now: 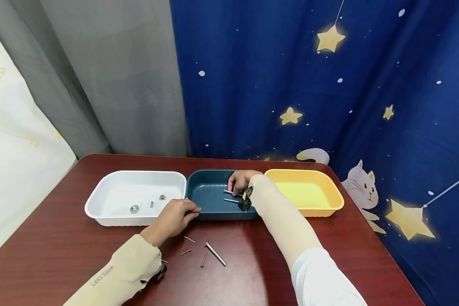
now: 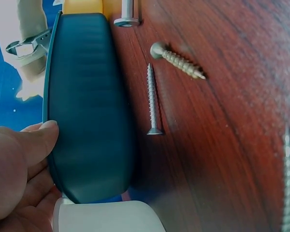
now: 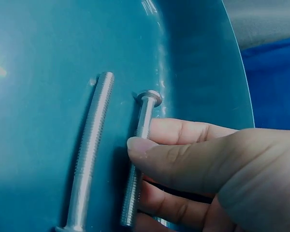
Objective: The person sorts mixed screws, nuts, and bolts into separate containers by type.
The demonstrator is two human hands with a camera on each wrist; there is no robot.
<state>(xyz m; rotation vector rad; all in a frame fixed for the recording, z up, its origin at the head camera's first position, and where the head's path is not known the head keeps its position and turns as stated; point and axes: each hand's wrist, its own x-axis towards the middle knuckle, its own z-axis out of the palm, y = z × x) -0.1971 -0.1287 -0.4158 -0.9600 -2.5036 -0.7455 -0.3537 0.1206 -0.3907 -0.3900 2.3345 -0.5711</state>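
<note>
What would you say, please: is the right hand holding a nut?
No, the right wrist view shows the right hand pinching a headed, threaded bolt.

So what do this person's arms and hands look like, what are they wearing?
The left hand and right hand are bare. Beige sleeves cover both forearms, the left one bearing dark lettering. A white sleeve shows higher on the right arm. A small dark device sits at each wrist.
</note>
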